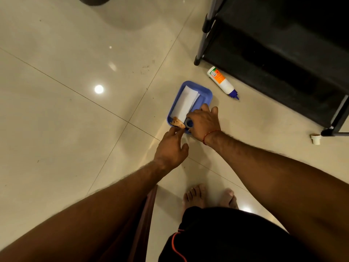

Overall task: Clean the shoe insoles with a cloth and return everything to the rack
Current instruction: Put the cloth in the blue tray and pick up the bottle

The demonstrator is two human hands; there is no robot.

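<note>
At the centre of the frame both hands reach into a blue plastic tray (204,96) on the tiled floor (56,91): the left hand (172,148) pinches a small brown-stained cloth (177,122) at the tray's near corner, while the right hand (204,123) curls round a small blue object I cannot identify beside a white folded sheet (186,103). No insole shows, so this looks like gathering up; next, everything, including the glue-style bottle (221,82) lying on the floor, needs lifting to the black rack (283,53) at upper right.

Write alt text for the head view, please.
Both hands reach into a blue tray on a tiled floor: the right hand grips a small blue object, the left hand touches a brownish item beside white paper. A white bottle lies near a black rack.
</note>
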